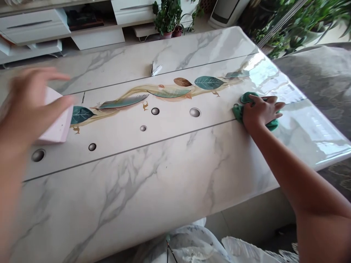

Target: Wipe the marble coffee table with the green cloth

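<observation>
Head view: pins the bunched green cloth (238, 111) to the table (170, 175) near its right end with the right hand (261, 109), using loosely spread, bent fingers to hold it. At the left edge, holds the blurred left hand (33, 104) before the pink box (60, 126), with thumb and fingers wide apart; cannot tell if touching it. Shows potted plants (168, 16) beyond.

No legible wording on a marble-patterned table (178, 175).
A small dark upright mark (83, 97) on its top, just above a teal leaf (82, 114), is too small to tell as writing or decoration.
</observation>
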`<action>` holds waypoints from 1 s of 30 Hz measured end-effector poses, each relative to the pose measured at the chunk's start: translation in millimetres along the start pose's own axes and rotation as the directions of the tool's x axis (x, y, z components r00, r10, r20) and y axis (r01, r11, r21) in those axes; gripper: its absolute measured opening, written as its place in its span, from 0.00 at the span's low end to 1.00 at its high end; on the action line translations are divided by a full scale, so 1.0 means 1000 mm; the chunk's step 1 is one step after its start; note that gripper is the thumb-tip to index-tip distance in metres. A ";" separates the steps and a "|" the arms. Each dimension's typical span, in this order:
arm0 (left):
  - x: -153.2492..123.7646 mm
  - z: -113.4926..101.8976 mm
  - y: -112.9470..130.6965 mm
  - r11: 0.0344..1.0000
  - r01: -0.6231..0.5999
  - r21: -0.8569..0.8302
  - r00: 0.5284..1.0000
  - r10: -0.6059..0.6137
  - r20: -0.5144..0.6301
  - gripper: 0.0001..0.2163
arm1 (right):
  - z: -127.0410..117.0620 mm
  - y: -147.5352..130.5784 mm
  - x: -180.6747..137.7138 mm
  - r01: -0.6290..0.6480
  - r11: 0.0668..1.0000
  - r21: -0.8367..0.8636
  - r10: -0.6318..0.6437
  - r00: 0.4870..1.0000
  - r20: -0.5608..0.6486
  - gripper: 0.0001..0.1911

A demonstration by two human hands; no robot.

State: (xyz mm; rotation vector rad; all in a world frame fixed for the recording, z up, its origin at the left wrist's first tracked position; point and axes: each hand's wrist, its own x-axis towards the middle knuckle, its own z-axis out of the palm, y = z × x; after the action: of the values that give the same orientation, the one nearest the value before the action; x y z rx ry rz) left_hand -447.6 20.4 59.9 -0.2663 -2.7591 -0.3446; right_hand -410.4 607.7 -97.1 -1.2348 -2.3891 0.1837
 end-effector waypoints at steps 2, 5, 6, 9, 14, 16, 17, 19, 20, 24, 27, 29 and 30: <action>0.051 0.047 0.078 0.972 -0.209 -0.112 0.970 0.220 0.101 0.30 | -0.002 -0.001 -0.002 0.000 1.000 -0.004 0.000 1.000 0.002 0.23; 0.124 0.129 0.157 0.976 -0.165 -0.143 0.978 0.180 0.100 0.34 | -0.006 -0.004 -0.005 0.002 1.000 0.011 -0.002 1.000 0.011 0.23; 0.143 0.151 0.173 0.983 -0.116 -0.141 0.980 0.137 0.147 0.34 | -0.008 -0.005 -0.005 0.009 1.000 0.018 -0.010 1.000 0.015 0.23; 0.177 0.189 0.190 0.994 -0.069 -0.089 0.978 0.085 0.191 0.29 | -0.012 -0.007 -0.006 0.031 0.999 0.031 -0.032 0.999 0.034 0.22; 0.171 0.161 0.144 0.991 -0.135 -0.008 0.968 0.133 0.214 0.31 | -0.012 -0.014 -0.008 -0.015 1.000 0.000 0.015 0.998 0.062 0.22; 0.151 0.129 0.111 0.994 -0.110 0.015 0.978 0.106 0.181 0.32 | -0.012 -0.021 -0.007 -0.064 0.998 -0.015 0.065 0.995 0.070 0.22; 0.137 0.111 0.093 0.996 -0.085 0.037 0.987 0.079 0.137 0.32 | -0.011 -0.028 -0.006 -0.075 0.997 -0.012 0.076 0.994 0.084 0.22; 0.101 0.074 0.054 0.997 -0.007 0.082 0.999 0.005 0.032 0.28 | -0.011 -0.049 -0.001 -0.065 0.998 0.016 0.063 0.991 0.119 0.22; 0.080 0.055 0.034 0.995 0.037 0.097 0.999 -0.036 -0.015 0.26 | -0.011 -0.065 0.001 -0.044 0.998 0.037 0.038 0.989 0.144 0.22; 0.002 -0.004 -0.042 0.992 0.119 0.035 0.986 -0.114 -0.122 0.20 | -0.009 -0.183 -0.014 0.094 0.989 0.117 -0.121 0.961 0.250 0.23; -0.028 -0.025 -0.083 0.969 0.244 -0.035 0.969 -0.243 0.029 0.18 | -0.011 -0.309 -0.083 0.305 0.922 0.239 -0.365 0.889 0.276 0.25; -0.032 -0.028 -0.097 0.973 0.231 0.006 0.960 -0.229 0.160 0.17 | -0.015 -0.387 -0.153 0.501 0.789 0.355 -0.595 0.768 0.238 0.24; -0.031 -0.028 -0.100 0.983 0.178 0.038 0.966 -0.182 0.182 0.16 | -0.017 -0.418 -0.189 0.582 0.706 0.403 -0.691 0.691 0.213 0.23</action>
State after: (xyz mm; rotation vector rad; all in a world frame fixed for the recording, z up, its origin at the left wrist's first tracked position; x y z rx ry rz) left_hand -432.4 -86.7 54.1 -0.0430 -2.9776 -0.3520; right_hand -618.2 207.5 -12.3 -0.1611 -2.8012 0.5624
